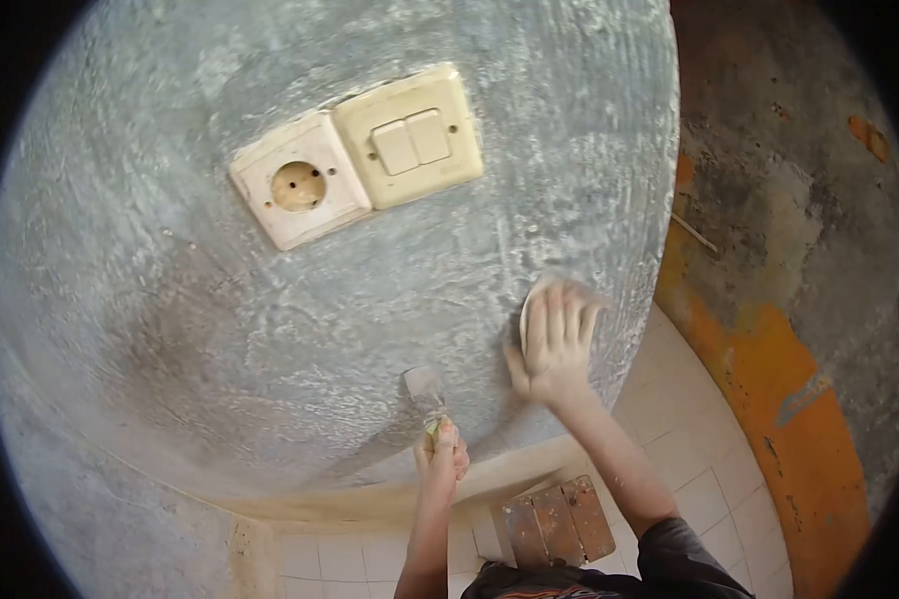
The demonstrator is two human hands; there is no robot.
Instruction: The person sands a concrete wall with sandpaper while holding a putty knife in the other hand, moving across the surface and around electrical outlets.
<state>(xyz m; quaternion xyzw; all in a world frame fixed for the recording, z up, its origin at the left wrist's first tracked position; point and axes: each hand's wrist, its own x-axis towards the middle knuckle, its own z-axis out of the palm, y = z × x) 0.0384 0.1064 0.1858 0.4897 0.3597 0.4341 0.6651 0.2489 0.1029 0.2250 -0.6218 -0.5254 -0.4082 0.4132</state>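
Note:
My left hand (444, 454) is closed round the handle of a scraper (426, 385), its flat blade pointing up beside the grey wall (350, 319). A bit of green shows on the handle above my fingers. Higher and to the right, my right hand (557, 349) lies flat against the wall, pressing a pale sheet that looks like sandpaper (531, 299) under its fingers. Slight blur softens that hand and the sheet's edge. The wall's paint is patchy and rough.
Above my hands, a socket (300, 187) and a double light switch (410, 140) are mounted side by side. Below stands a small wooden stool (554, 521) on the tiled floor (704, 489). The wall ends at right; beyond lies a grey and orange stained surface (784, 374).

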